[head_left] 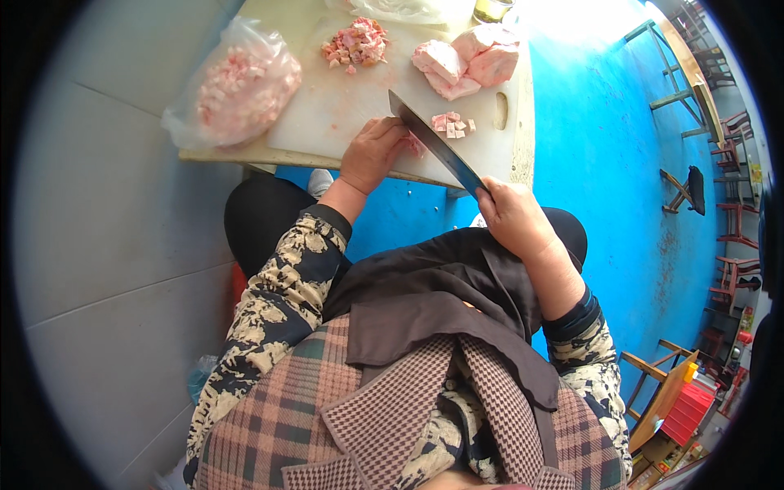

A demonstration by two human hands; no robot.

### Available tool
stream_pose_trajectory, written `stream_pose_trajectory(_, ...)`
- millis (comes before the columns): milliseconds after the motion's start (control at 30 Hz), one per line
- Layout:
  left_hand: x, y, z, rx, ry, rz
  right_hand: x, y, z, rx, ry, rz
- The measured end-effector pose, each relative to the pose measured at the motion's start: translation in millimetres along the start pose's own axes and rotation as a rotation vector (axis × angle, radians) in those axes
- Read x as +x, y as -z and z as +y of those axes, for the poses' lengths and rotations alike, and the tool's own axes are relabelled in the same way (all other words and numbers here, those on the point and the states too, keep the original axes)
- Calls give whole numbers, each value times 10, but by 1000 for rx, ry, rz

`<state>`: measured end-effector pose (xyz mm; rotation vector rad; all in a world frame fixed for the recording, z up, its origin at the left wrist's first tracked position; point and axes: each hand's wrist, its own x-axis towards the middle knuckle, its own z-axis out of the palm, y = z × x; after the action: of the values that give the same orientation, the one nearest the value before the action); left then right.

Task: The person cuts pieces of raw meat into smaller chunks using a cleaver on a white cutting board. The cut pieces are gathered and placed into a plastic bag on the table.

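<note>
My right hand (511, 214) grips the handle of a broad-bladed kitchen knife (432, 138), its blade slanting up and left across a white plastic cutting board (361, 98). Beside the blade, the bent fingers of my left hand (376, 147) press on a small piece of pale pink meat or fat (415, 147), partly hidden by hand and blade. Right of the knife lie several small cubes (452, 125). Behind them sit large pale chunks of fat or meat (474, 61). A heap of chopped pink pieces (358, 43) is at the board's far left.
A clear plastic bag of diced pieces (242, 89) stands left of the board on the table (214, 157). At the far edge are another plastic bag (401, 9) and a container of liquid (492, 10). A wall (122, 214) rises at left; tables and chairs stand right.
</note>
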<state>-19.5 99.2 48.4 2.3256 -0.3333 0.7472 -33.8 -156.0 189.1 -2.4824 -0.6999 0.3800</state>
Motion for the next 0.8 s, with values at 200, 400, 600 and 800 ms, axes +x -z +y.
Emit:
stream_pose_trajectory(200,7,12,26,-64,44,7,101,128,-68,-23,-22,-106)
stream_pose_trajectory(400,11,-47,83,-79,82,53,299,47,-106,-110,-42,-107)
stream_pose_trajectory(600,104,-10,-49,-76,90,23,484,-153,-110,-119,-50,-20)
stream_pose_trajectory(800,87,-25,-69,-65,75,46,315,-63,-135,-109,-57,-30)
